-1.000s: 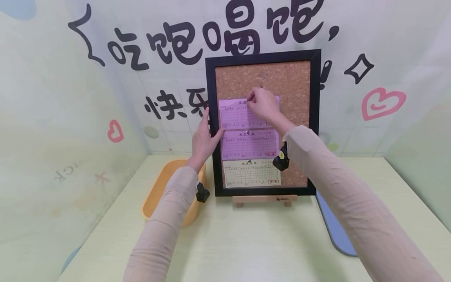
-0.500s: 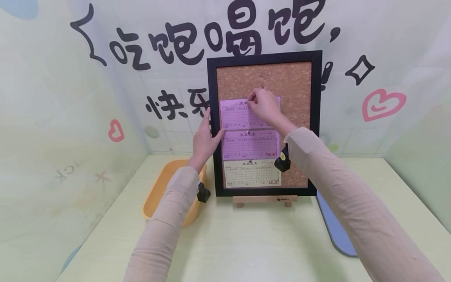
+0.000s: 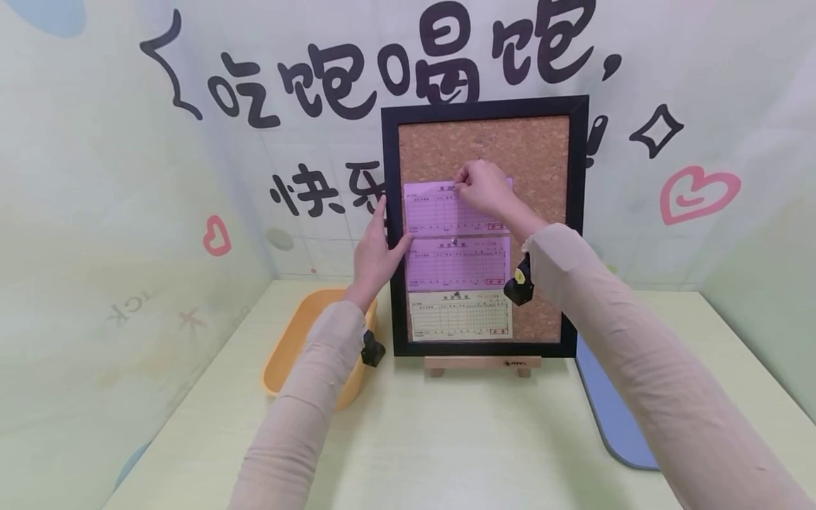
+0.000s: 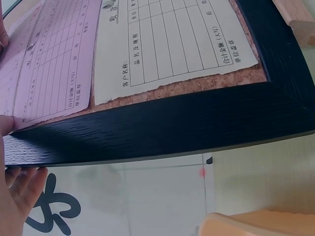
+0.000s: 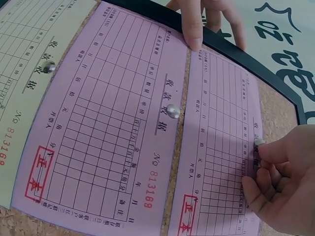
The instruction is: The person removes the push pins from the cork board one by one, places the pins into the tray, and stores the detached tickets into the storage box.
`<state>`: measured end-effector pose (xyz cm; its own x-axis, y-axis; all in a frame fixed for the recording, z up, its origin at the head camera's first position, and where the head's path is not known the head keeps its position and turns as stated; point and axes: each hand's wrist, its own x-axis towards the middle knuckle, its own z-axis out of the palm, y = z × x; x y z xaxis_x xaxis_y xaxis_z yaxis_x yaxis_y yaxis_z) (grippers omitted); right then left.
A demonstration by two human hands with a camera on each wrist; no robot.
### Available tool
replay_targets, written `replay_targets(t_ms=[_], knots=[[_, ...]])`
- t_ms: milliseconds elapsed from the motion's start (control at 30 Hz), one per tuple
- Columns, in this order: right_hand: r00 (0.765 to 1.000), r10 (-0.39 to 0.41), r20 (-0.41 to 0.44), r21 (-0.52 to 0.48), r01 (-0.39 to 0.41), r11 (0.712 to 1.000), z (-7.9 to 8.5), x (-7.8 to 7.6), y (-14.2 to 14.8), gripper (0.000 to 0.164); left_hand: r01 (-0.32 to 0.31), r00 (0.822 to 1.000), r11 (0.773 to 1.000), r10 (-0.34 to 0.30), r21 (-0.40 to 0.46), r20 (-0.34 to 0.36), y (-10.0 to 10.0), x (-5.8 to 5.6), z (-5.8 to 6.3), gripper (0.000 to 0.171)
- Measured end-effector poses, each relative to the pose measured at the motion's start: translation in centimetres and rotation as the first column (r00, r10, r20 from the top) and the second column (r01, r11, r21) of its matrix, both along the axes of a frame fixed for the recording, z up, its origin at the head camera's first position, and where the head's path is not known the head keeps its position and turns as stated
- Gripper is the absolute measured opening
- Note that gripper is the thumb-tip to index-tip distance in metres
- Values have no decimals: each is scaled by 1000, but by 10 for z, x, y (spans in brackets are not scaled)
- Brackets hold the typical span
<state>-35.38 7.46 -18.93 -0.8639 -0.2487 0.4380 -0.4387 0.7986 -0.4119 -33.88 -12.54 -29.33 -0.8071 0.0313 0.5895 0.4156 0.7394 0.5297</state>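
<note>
A cork board in a black frame stands upright. Three receipt slips are on it, one above another: a pink top slip, a pink middle slip and a pale yellow bottom slip. My left hand grips the frame's left side, thumb in front and fingers behind, as the left wrist view shows. At the top slip's upper edge, my right hand pinches a silver thumbtack against the paper. Similar thumbtacks sit at the tops of the middle slip and bottom slip.
Below the board, a wooden easel supports it on the pale table. A yellow bin is left of it, partly behind my left forearm. To the right lies a blue mat, partly covered by my right sleeve. Behind is a lettered wall.
The head view has shifted slightly, so everything appears a little further right. Both hands keep their places, the left on the frame and the right at the thumbtack.
</note>
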Motion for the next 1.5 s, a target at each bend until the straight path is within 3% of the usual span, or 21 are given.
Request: replay_targets(t_ms=[233,467,900,1200,1500], knots=[[996,56,62,-31,-54,998,2,2,8,16,4,1000,1000,-4,3,6,2,0,1,78],[994,97,59,-141,-88,986,-4,6,19,16,0,1000,1000,0,2,-3,2,1,2,78],[991,114,71,-428,-73,901,-26,9,38,15,-7,1000,1000,7,-10,-16,1,0,1,77],[981,187,57,-442,-143,885,-39,11,49,10,-12,1000,1000,11,-11,-26,3,0,0,77],[980,190,53,-391,-155,907,-52,13,53,10,5,1000,1000,-5,-7,-22,1,1,1,77]])
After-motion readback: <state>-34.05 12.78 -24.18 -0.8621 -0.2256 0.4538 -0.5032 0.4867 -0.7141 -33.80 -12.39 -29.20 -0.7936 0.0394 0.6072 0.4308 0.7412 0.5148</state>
